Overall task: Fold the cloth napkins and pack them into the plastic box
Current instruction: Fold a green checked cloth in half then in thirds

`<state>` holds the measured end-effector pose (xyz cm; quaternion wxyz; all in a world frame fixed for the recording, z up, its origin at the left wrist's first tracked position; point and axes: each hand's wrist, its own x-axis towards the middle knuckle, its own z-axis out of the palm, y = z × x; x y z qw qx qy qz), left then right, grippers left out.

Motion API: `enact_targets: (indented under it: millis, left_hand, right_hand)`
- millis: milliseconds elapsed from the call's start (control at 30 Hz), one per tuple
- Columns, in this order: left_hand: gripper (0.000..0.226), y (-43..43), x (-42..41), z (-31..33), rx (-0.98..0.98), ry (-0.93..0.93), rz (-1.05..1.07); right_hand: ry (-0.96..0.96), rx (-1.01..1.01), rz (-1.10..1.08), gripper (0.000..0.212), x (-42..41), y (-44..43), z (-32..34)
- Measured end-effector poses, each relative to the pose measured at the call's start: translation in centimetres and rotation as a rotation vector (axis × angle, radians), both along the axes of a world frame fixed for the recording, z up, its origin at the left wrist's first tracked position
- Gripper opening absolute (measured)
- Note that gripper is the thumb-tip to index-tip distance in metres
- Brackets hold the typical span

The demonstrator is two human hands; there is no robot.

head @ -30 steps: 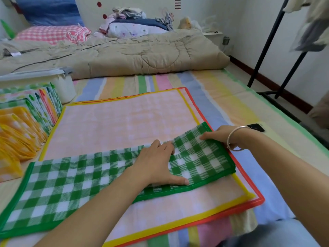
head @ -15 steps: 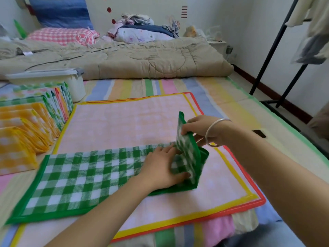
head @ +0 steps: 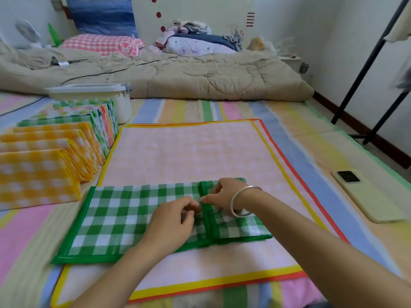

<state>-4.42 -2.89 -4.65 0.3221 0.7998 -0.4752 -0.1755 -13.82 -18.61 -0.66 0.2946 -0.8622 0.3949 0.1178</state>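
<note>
Left of the green napkin (head: pixel 120 221) stand folded napkins (head: pixel 40 156) and the lidded plastic box (head: pixel 123 105); it lies on a pink napkin (head: pixel 189 152), bare beyond it, with the left hand (head: pixel 171 223) and right hand (head: pixel 226 194) pinching its folded-over flap's edge in curled fingers, and a phone (head: pixel 364 194) well to its right.

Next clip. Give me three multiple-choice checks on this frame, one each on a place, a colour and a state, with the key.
1. Where does the plastic box stand?
A. on the beige quilt
B. just beyond the far end of the row of folded napkins
C. beside the phone

2. What colour edges the pink napkin directly under the green napkin?
A. blue
B. yellow
C. black

3. How does the green napkin lie?
A. spread fully flat
B. rolled up
C. right end folded over toward its middle

Key:
1 B, the box sits past the last folded napkin.
2 B, a yellow border rings the pink cloth.
3 C, a doubled flap covers its right part.
</note>
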Motion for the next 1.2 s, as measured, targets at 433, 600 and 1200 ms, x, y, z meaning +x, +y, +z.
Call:
enact_targets:
  millis: [433,600,1200]
  left_hand:
    - [0.060,0.5,-2.4,0.5,0.026,-0.325,-0.098]
    - [0.052,1.0,-2.7,-0.4,0.041,-0.383,-0.115]
    - [0.060,0.7,-3.3,-0.8,0.171,-0.533,-0.158]
  right_hand:
    - [-0.085,-0.417,0.113,0.063,-1.6,-1.0,-6.2]
    - [-0.024,-0.444,0.059,0.064,-1.2,-0.7,-7.2]
    - [-1.065,-0.778,0.150,0.010,-2.9,2.3,-4.6]
